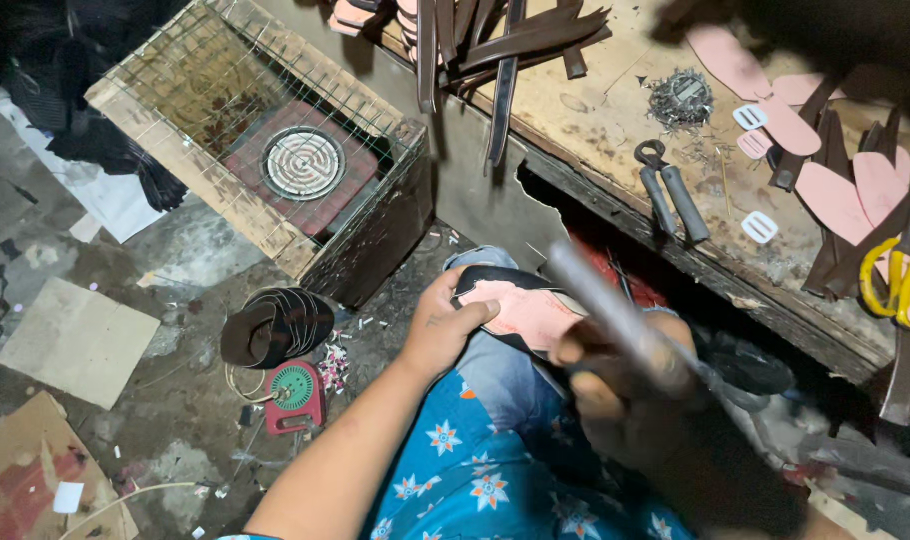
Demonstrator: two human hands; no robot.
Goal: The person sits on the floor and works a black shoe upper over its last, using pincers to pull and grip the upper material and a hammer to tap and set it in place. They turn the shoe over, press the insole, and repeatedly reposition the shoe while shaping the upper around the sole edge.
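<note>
Matt pink sole (530, 315), grey metal rod (615, 315), rough worn wooden bench (595, 120)

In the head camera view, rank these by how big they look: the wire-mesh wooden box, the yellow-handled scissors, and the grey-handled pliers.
1. Wire-mesh wooden box, clearly largest.
2. and 3. Yellow-handled scissors and grey-handled pliers look alike in size; the scissors are partly cut off, so no ranking.

Left hand (443, 325) gripping pink-lined black shoe sole (523, 312) on the lap, right hand (625, 385) with blurred grey metal rod (615, 318) just right of it, wire-mesh wooden box (260, 150) holding round coil heater (303, 163) behind-left, worn wooden workbench (615, 110) behind, grey-handled pliers (670, 195) and yellow-handled scissors (903, 275) on it.
</note>
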